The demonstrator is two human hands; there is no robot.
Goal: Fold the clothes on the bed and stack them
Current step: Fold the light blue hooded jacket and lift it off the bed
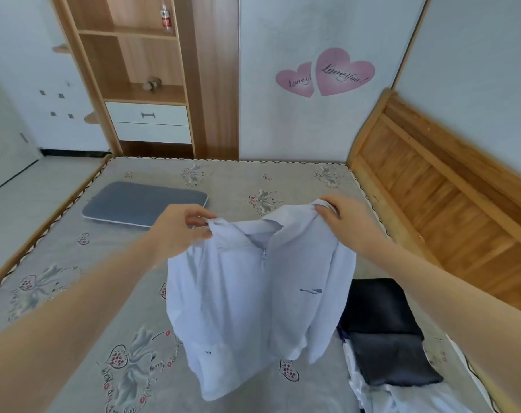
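Note:
A pale lilac zip-neck top (253,299) hangs in the air over the bed (74,263), its front facing me and its hem just above the mattress. My left hand (181,231) pinches its left shoulder. My right hand (342,219) pinches its right shoulder by the collar. Folded dark clothes (384,332) lie in a stack at the right of the bed, on top of white clothes (402,397) near the front edge.
A flat grey-blue cushion (143,204) lies at the back left of the flower-patterned mattress. A wooden headboard (450,186) runs along the right. A wooden shelf unit with white drawers (148,120) stands against the far wall.

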